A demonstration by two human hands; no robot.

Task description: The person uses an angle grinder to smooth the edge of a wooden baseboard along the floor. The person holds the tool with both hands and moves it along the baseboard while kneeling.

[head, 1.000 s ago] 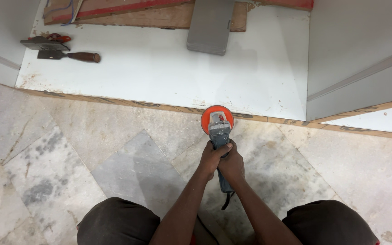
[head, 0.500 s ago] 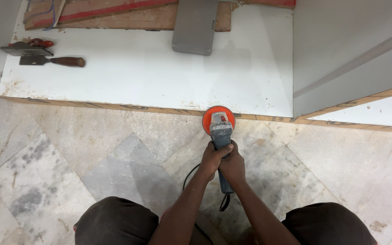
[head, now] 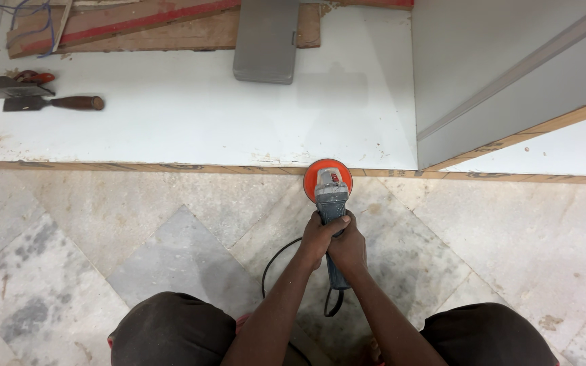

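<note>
Both my hands close around the body of the angle grinder [head: 332, 203], left hand [head: 316, 238] just beside right hand [head: 348, 248]. Its orange disc [head: 327, 177] meets the plywood edge of the white laminated board [head: 191, 122] on the marble floor [head: 103, 230], near the board's right corner. How much edge is finished I cannot tell.

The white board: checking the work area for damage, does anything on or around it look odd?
Mostly tidy. The white board has brownish smudges at its left corner, and the grinder, gripped by both hands, trails its black cord looped on the floor.
</note>
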